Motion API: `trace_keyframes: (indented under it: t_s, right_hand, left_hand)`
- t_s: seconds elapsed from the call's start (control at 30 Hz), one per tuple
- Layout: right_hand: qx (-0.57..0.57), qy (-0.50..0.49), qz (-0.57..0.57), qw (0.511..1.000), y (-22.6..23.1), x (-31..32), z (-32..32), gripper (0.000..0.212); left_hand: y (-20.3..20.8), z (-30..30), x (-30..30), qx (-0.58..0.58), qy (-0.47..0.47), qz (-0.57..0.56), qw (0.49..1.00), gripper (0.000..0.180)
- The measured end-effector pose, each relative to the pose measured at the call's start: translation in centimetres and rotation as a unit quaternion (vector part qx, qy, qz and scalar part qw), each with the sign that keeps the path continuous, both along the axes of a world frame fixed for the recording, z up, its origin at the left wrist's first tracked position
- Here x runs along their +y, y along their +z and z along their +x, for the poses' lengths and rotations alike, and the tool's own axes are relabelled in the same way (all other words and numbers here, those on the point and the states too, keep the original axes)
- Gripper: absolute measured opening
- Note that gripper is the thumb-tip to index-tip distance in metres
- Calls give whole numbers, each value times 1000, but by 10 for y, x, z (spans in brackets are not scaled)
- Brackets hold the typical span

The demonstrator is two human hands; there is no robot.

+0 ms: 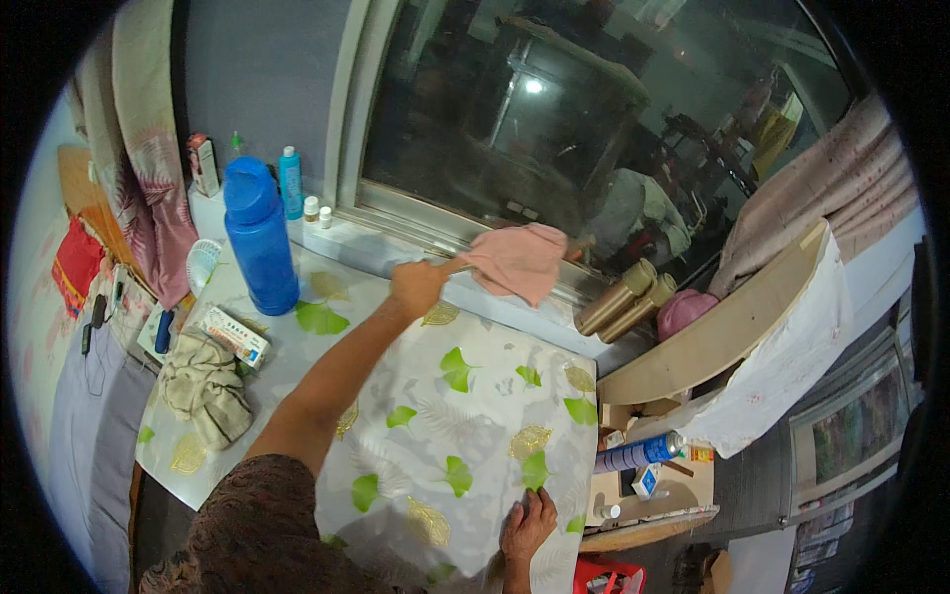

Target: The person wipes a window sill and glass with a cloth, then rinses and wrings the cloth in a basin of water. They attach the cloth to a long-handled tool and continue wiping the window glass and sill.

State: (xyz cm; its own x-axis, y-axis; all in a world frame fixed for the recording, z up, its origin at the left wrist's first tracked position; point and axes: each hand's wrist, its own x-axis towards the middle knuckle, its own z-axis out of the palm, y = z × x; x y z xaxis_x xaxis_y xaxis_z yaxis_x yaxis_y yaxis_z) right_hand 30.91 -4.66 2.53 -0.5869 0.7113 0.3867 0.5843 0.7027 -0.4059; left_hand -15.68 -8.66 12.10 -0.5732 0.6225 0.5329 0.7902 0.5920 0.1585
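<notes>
My left hand (420,287) reaches across the table to the windowsill, its fingers closed round the narrow end of a pink cloth (520,259). The cloth spreads out to the right of the fist, over the sill and against the lower window frame. My right hand (529,525) lies palm down near the table's right front edge, fingers apart and holding nothing. Under both arms is a tabletop (396,436) covered with a pale sheet of green and gold leaf patterns.
A tall blue bottle (259,238), a white box (235,335) and a crumpled beige cloth (205,386) stand or lie at left. Small bottles (312,209) line the sill. Gold cylinders (625,302) stand right of the pink cloth. A blue spray can (638,452) lies on the right shelf.
</notes>
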Motion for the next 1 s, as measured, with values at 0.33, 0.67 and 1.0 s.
trace_keyframes:
  t_s: [0.33, 0.67, 1.0]
  right_hand:
    - [24, 14, 28, 999, -6, 1, -3, 37]
    - [78, 39, 158, 984, -6, 5, -8, 29]
    - [47, -24, 194, 980, -49, 21, -2, 32]
  left_hand:
    - [-48, 4, -144, -146, 196, 98, 965, 38]
    - [112, 1, -113, -125, 50, 378, 916, 34]
    - [199, -30, -41, -193, 69, 382, 901, 53]
